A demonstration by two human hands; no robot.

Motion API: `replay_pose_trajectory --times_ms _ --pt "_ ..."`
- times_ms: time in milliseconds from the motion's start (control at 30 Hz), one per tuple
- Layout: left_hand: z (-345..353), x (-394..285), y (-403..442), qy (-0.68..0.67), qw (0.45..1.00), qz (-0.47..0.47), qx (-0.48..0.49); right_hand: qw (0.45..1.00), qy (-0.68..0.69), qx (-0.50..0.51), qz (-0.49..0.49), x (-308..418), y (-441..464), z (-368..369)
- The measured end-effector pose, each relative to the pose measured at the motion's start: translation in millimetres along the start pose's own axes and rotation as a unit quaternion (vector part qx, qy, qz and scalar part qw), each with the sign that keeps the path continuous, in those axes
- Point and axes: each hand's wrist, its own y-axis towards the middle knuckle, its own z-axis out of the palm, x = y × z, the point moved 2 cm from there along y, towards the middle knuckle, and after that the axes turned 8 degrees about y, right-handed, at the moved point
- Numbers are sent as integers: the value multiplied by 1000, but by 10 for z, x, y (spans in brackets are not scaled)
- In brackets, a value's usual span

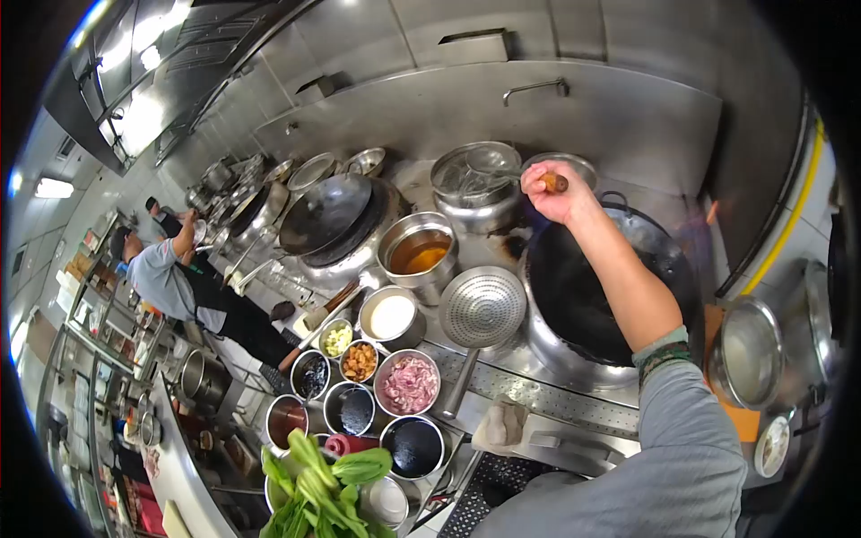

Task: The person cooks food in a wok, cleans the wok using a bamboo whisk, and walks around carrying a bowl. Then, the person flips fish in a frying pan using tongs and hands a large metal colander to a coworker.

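Observation:
My right hand (558, 191) is closed around the wooden handle (555, 182) of a ladle. The ladle's bowl (491, 160) points left, over a steel pot (477, 199) at the back of the stove. Below my forearm sits a large black wok (574, 287). To its left a perforated strainer (483, 307) lies with its handle toward me. Just behind that stands a pot of amber liquid (421, 254). My left hand is out of view.
Tubs of pink sliced meat (408, 383), white contents (392, 316), and dark sauce (413, 446) stand front left, beside leafy greens (323, 484). A folded cloth (502, 424) lies at the front edge. A co-worker (170, 278) stands farther left. Metal bowls (746, 352) are on the right.

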Motion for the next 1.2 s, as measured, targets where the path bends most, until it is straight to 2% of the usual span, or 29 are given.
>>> replay_pose_trajectory --times_ms 33,100,167,233,267,367,433,500,567,633,700,800,867,900,933,1033,1067,1200 --pt "64 -173 116 -156 987 -47 4 1000 -15 -8 -23 -81 -215 88" --pt "328 -176 310 -107 983 152 -4 999 -23 -23 -21 -188 -604 180" --pt "533 -340 430 -140 972 186 -21 998 -26 -38 -33 -328 -1033 269" --pt "803 -439 550 -148 969 193 35 997 -30 -58 -48 -411 -1431 212" --pt "895 -573 622 -162 960 226 40 996 -35 -67 -55 -417 -1595 183" --pt "1139 -1177 897 -205 924 321 45 987 -72 -114 -89 -448 -2060 65" --pt "1379 -1615 1037 -290 886 349 95 976 -127 -142 -109 -393 -2338 -47" --pt "1578 -2141 1119 -295 854 418 97 959 -181 -184 -113 -241 -2601 -190" --pt "1667 -2707 1099 -378 814 424 122 935 -253 -217 -121 -131 -2882 -331" --pt "1816 -3243 1051 -354 815 422 180 885 -355 -267 -138 -15 -3186 -430" --pt "1992 -3744 956 -319 827 394 245 825 -463 -269 -181 75 -3536 -446" --pt "2596 -4385 843 -341 790 428 275 749 -532 -328 -222 54 -4062 -306" --pt "2941 -4750 715 -394 732 264 489 708 -581 -337 -218 213 -4411 -393" --pt "3033 -4879 632 -409 682 171 582 688 -604 -340 -215 287 -4569 -432" --pt "3036 -4976 555 -419 633 122 640 681 -618 -336 -206 307 -4713 -413" --pt "3044 -5159 307 -473 493 -75 726 670 -638 -331 -188 255 -5127 -294" --pt "3029 -5199 248 -497 433 -98 745 672 -635 -331 -188 241 -5228 -275" --pt "2905 -5332 220 -619 275 -135 724 679 -637 -314 -184 199 -5349 -257"
